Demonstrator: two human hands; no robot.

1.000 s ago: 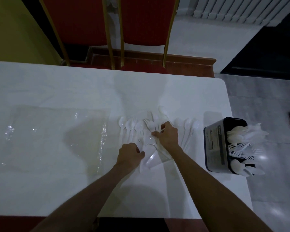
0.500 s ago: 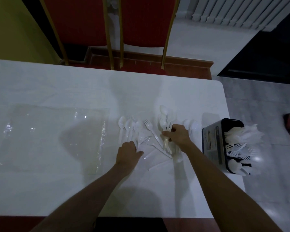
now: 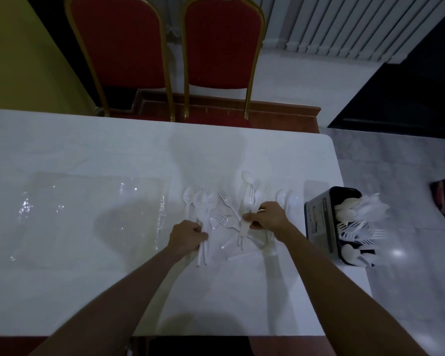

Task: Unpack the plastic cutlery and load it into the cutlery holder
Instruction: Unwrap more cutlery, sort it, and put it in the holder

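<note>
On the white tabletop (image 3: 88, 291), our right hand (image 3: 267, 218) has its fingers (image 3: 252, 217) clamped on a bundle of forks (image 3: 243, 232). The left hand (image 3: 186, 236) grips two spoon handles (image 3: 203, 253). Loose cutlery (image 3: 224, 201) lies between, and the black cutlery holder (image 3: 319, 227) stands just right.

White cutlery (image 3: 224, 211) scattered beside black holder (image 3: 321, 227)

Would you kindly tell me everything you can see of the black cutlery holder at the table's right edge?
The cutlery holder is a dark, boxy, plastic-looking bin with rounded corners and a printed label on the side facing the camera, text unreadable. It stands on the white table, at its right edge. White plastic forks and spoons fill it and stick out past its rim. The right hand is to its left, not touching it.
</note>
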